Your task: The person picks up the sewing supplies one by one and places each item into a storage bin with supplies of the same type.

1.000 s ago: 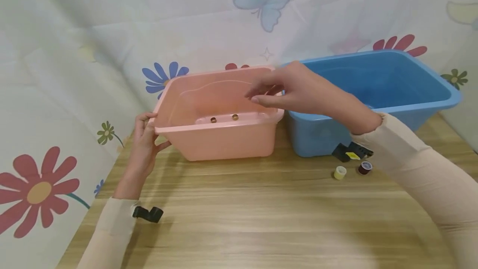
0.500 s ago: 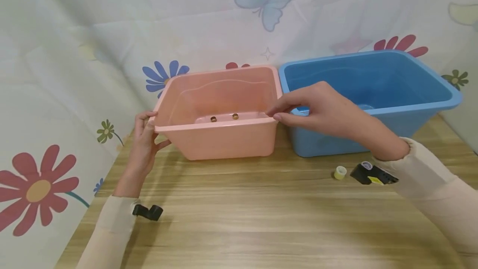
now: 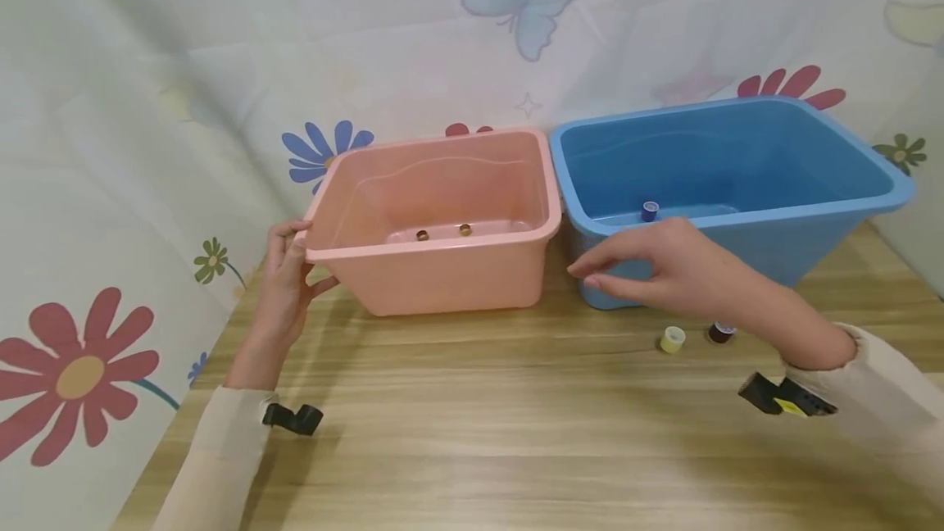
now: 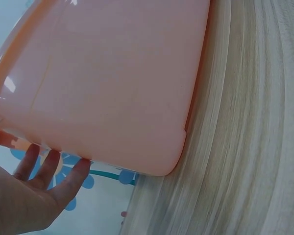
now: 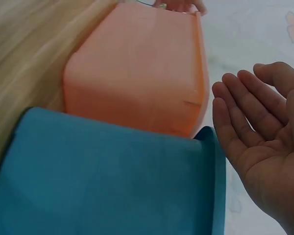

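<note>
My left hand [image 3: 286, 281] holds the left front corner of a pink plastic bin [image 3: 442, 281], fingers at the side rim and thumb near the front wall. In the left wrist view, fingertips of the left hand [image 4: 36, 196] touch the bin's edge. My right hand [image 3: 671, 269] hovers in front of a blue bin [image 3: 782, 248], fingers loosely bent and nothing in them; the right wrist view shows its bare palm. Two small gold-coloured cylinders [image 3: 465, 229] lie inside the pink bin. A small blue-purple cylinder with a pale top [image 3: 650, 211] is in the blue bin.
On the wooden table [image 3: 457, 416], below the right hand, stand a small pale yellow cylinder [image 3: 672, 340] and a dark one [image 3: 721, 333], partly hidden by the forearm. The bins stand side by side against a flower-printed cloth [image 3: 413, 31].
My right hand has moved from over the pink bin, right and down, to the front of the blue bin. The blue-purple cylinder there has come into view. The left hand has stayed put.
</note>
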{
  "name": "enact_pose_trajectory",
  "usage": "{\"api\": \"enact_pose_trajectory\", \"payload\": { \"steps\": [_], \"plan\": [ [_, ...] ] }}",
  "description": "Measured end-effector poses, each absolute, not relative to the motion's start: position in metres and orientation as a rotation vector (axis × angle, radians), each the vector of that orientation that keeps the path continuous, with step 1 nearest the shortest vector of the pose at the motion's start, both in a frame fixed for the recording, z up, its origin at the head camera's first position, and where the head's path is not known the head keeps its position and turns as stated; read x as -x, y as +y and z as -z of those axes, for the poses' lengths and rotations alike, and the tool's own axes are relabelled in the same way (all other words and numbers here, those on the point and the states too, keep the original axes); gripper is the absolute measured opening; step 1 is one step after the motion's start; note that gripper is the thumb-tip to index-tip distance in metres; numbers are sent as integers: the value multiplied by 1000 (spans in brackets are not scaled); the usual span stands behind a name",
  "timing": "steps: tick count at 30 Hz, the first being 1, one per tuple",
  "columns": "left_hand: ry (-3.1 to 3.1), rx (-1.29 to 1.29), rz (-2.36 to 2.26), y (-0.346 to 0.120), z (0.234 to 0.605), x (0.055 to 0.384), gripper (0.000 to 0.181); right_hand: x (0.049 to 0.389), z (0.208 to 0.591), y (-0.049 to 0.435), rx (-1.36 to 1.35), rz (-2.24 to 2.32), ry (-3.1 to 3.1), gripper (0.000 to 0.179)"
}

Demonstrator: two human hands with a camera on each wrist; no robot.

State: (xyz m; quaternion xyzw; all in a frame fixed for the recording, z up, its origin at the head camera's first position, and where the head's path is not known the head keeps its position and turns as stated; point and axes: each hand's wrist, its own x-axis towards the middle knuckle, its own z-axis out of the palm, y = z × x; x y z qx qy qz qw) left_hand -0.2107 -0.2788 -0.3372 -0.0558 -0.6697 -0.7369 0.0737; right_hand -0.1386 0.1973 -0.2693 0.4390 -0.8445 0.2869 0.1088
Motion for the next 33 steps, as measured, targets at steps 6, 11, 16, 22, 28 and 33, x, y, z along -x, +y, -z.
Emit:
{"api": "enact_pose_trajectory", "payload": {
  "steps": [6, 11, 16, 22, 28, 33],
  "plan": [
    [-2006, 178, 2199, -279, 339, 211, 21, 126, 291, 215, -1263, -906, -2500, 32],
    [-2013, 207, 2198, -279, 338, 210, 22, 117, 307, 229, -1166, -888, -2566, 34],
    [-2018, 207, 2198, -279, 338, 209, 22, 110, 318, 246, -1063, -770, -2588, 42],
    [-2015, 198, 2198, -279, 336, 207, 21, 107, 336, 271, -961, -687, -2624, 50],
    [-2013, 198, 2214, -278, 337, 207, 21, 103, 356, 297, -854, -596, -2604, 51],
    [-2008, 205, 2215, -278, 338, 208, 21, 97, 363, 316, -723, -580, -2696, 47]
  ]
}}
